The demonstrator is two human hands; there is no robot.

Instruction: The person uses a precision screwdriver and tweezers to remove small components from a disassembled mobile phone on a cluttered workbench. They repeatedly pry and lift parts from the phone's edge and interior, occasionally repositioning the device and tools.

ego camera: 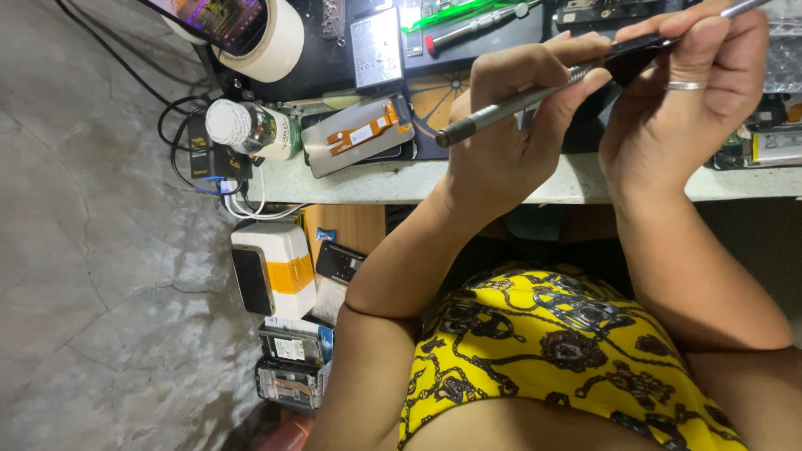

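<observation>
My left hand [510, 117] grips a slim grey metal tool [493, 113] with a knurled shaft, held slantwise above the bench edge. Its far end runs up toward my right hand [693, 92], which wears a ring and pinches a small dark flat device [635, 52] between thumb and fingers. The tool's tip meets this dark piece; the contact point is hidden by my fingers. A thin silvery end [743, 7] sticks out past my right fingers.
The pale bench [376, 179] carries a phone screen part with an orange flex cable [359, 138], a white-capped bottle [251, 127], a tape roll [280, 38], a lit phone [213, 15], a red-tipped screwdriver [468, 29] and a black charger with cables [205, 154]. Boxes and old phones [288, 334] are stacked on the floor below.
</observation>
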